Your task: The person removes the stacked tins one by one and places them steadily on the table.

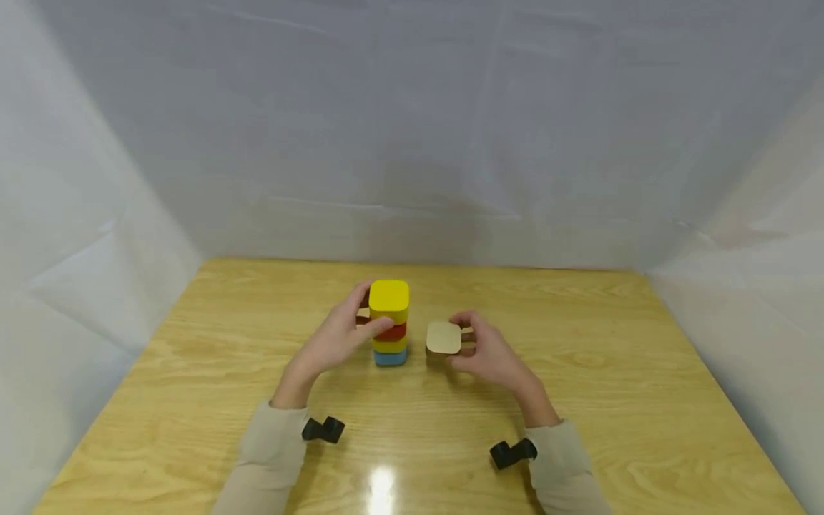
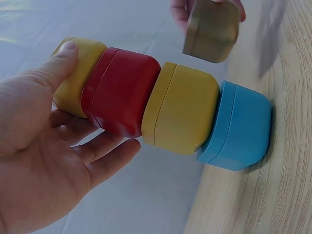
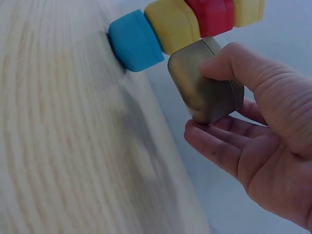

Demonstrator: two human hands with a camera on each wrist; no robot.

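Observation:
A stack of blocks stands mid-table: blue block (image 1: 390,357) at the bottom, then yellow (image 1: 390,345), red (image 1: 393,332) and a yellow top block (image 1: 389,297). My left hand (image 1: 350,330) holds the stack's upper part, thumb in front at the red block and fingers behind. In the left wrist view the thumb lies on the top yellow block (image 2: 78,73) and the fingers reach under the red block (image 2: 122,90). My right hand (image 1: 479,347) pinches a tan block (image 1: 443,337) just right of the stack, lifted off the wood; the right wrist view shows the tan block (image 3: 202,87) between thumb and fingers.
The wooden table (image 1: 579,400) is enclosed by white cloth walls (image 1: 412,143) at the back and on both sides. Black camera mounts (image 1: 324,429) sit on both wrists.

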